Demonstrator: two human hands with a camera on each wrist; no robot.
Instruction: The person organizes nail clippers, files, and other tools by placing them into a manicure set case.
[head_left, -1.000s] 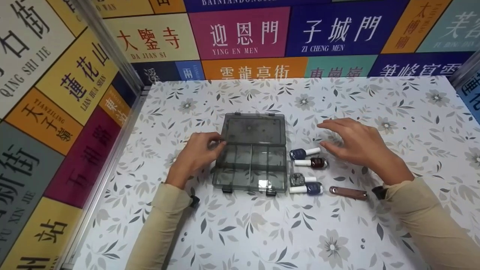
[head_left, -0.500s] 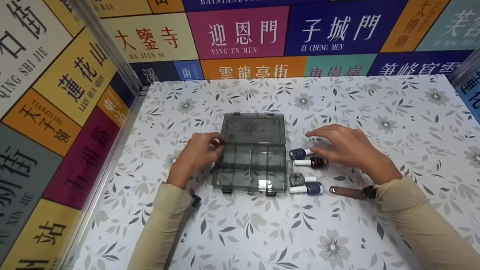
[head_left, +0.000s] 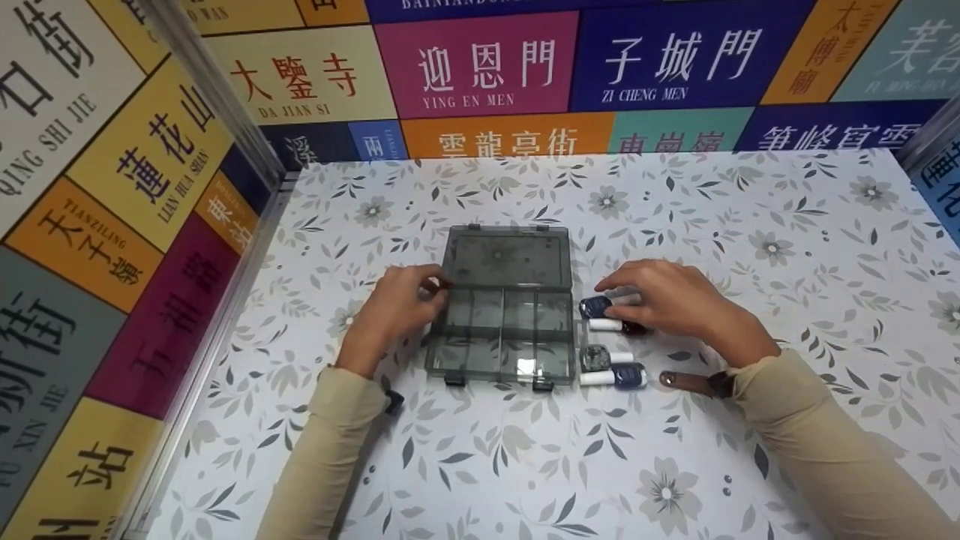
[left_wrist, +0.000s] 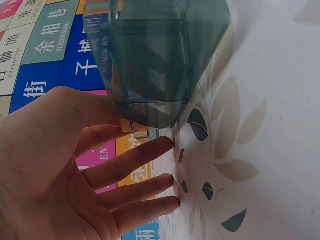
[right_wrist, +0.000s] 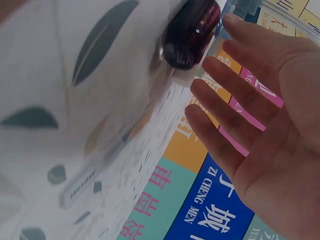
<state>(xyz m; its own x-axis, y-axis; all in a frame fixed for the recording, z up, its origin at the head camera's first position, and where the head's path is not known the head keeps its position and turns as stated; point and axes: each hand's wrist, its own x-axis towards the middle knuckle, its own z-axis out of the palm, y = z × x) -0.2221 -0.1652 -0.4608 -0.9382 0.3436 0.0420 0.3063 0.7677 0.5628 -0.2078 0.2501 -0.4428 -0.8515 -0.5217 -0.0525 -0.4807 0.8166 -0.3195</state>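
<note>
A smoky clear compartment box point(head_left: 499, 352) lies with its lid point(head_left: 510, 259) folded back. Its left edge near the hinge is pinched by thumb and index finger of my left hand point(head_left: 397, 304); the other fingers point(left_wrist: 135, 160) extend straight. Over the upper nail polish bottles hovers my right hand point(head_left: 671, 296), with thumb and index finger spread around a dark blue nail polish bottle point(head_left: 595, 307). Whether they touch it, I cannot tell. A dark red nail polish bottle point(right_wrist: 192, 35) lies just below, partly covered by this hand in the head view.
Nearer the front lie a glittery nail polish bottle point(head_left: 596, 358) and another blue nail polish bottle point(head_left: 628, 376). A brownish nail clipper point(head_left: 679, 381) is partly hidden by the right wrist strap. Printed panels point(head_left: 480, 71) stand behind the floral tabletop point(head_left: 517, 465).
My right hand has moved left and slightly toward the front, from beside the bottles to over the upper blue one. The left hand and the box have stayed in place.
</note>
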